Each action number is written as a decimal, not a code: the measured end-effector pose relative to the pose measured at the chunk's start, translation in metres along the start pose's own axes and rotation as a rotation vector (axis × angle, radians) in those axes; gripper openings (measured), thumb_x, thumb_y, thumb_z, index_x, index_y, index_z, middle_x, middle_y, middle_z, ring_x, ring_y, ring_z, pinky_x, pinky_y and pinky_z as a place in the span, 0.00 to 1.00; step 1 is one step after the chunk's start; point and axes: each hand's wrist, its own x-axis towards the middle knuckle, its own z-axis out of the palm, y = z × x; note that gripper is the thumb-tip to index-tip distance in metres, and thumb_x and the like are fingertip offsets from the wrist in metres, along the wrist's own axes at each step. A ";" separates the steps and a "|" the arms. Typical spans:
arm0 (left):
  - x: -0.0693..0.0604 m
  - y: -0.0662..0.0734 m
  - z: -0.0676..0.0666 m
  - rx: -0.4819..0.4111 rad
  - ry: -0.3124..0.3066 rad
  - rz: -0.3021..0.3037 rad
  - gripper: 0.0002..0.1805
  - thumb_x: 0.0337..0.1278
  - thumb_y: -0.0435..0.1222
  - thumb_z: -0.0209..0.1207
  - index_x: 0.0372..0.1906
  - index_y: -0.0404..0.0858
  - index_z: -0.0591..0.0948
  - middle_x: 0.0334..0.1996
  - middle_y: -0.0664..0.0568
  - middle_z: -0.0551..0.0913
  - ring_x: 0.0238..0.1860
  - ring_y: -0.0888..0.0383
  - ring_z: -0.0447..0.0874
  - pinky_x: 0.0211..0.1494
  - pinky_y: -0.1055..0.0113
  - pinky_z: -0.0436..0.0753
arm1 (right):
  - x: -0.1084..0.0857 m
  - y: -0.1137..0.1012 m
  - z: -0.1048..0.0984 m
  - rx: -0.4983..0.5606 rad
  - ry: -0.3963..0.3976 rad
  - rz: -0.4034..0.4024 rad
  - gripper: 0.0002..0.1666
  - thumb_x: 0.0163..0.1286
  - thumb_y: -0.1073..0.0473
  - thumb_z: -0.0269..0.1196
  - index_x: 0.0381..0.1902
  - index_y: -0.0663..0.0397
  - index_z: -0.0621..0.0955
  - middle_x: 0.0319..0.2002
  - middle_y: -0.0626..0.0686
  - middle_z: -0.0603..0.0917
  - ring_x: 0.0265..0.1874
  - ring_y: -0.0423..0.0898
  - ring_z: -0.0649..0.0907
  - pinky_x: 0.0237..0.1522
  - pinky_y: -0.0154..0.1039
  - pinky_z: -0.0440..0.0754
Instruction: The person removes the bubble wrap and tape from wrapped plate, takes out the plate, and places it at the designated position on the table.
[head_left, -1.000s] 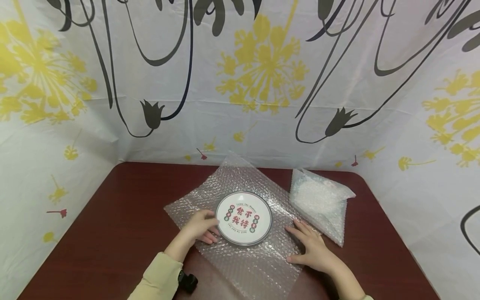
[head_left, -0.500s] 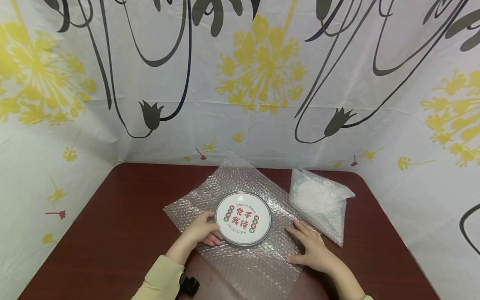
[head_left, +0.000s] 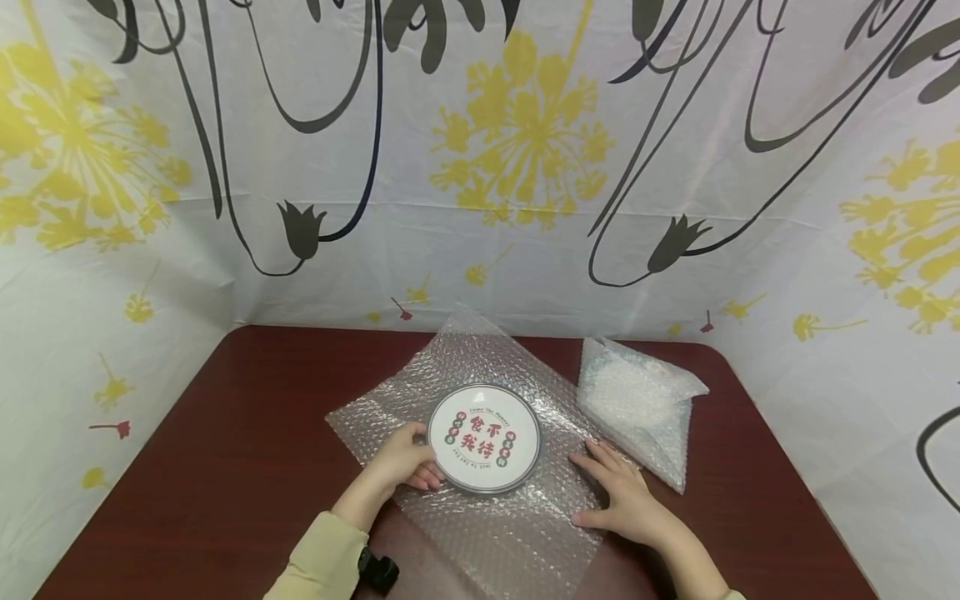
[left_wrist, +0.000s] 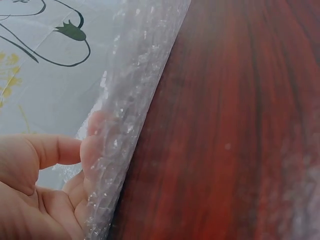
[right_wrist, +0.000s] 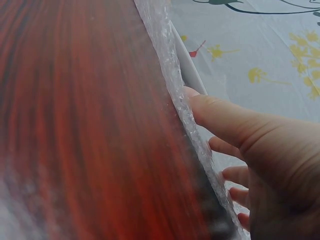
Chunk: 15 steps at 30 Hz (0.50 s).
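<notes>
A round white plate [head_left: 484, 438] with a dark rim and red lettering lies face up on a sheet of bubble wrap [head_left: 517, 525], as the head view shows. My left hand [head_left: 399, 458] is at the plate's left edge, thumb and fingers bent around its rim. In the left wrist view the fingers are partly hidden behind the wrap [left_wrist: 135, 75]; the plate does not show there. To the right of the plate, my right hand [head_left: 622, 496] rests on the wrap with spread fingers, apart from the plate. The right wrist view shows its thumb [right_wrist: 215, 107] along the wrap's edge.
A bubble-wrapped bundle [head_left: 633, 400] lies at the back right of the dark red wooden table [head_left: 262, 417], close to the wrap's right side. Patterned cloth [head_left: 450, 167] stands behind and at both sides of the table. A small black device [head_left: 377, 571] sits at my left wrist.
The plate has shifted very slightly left and toward me. My left thumb, which overlapped the plate a second ago, now lies at its rim. The right hand has stayed in place.
</notes>
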 end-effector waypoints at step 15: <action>-0.006 0.003 -0.006 -0.046 -0.035 0.006 0.24 0.51 0.23 0.48 0.55 0.22 0.62 0.18 0.41 0.80 0.16 0.57 0.80 0.17 0.71 0.78 | -0.001 0.001 0.001 0.014 0.002 -0.004 0.51 0.48 0.36 0.72 0.67 0.50 0.71 0.70 0.63 0.60 0.69 0.67 0.54 0.57 0.76 0.45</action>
